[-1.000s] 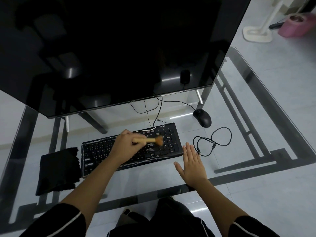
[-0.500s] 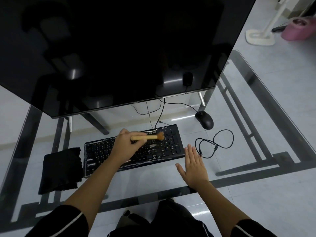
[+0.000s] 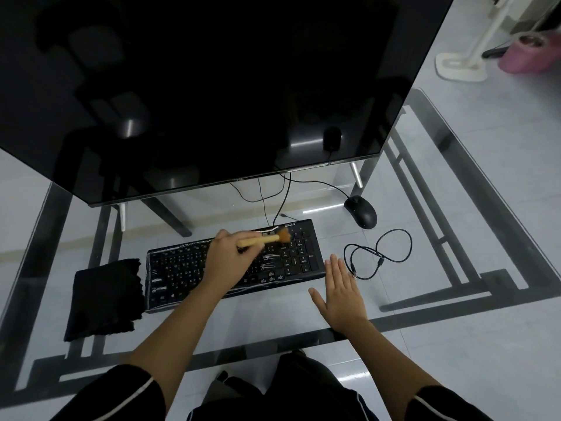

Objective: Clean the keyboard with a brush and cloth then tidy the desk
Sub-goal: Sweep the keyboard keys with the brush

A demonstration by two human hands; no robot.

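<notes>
Currently, step: brushing stage, judged under way; cloth wipe and desk tidy not yet done.
Left hand [image 3: 226, 259]: fingers curled round the wooden handle of the brush [image 3: 267, 237], held approx level over the keyboard [image 3: 230, 265].
Brush tip: bristles sit at the kbd's far edge, right of centre, nr the numpad; contact w/ the keys can't be told.
Right hand [image 3: 341, 294]: flat on the glass desk [image 3: 273, 314], fingers spread, holding nothing, just off the kbd's right end.
Keyboard: black, lies centre of desk below the monitor [image 3: 197, 86], slightly angled; pale streaks show on its surface, poss. a plastic wrap.
Cloth [image 3: 104, 299]: black, folded, on the glass just beside the kbd's left end, untouched.
Clutter: mouse [image 3: 361, 211] and a loose looped cable [image 3: 379, 253] to the right.
Next move needs: short light strokes along the key rows, bristles worked into the gaps; right hand could steady the kbd so it doesn't slide on glass.
</notes>
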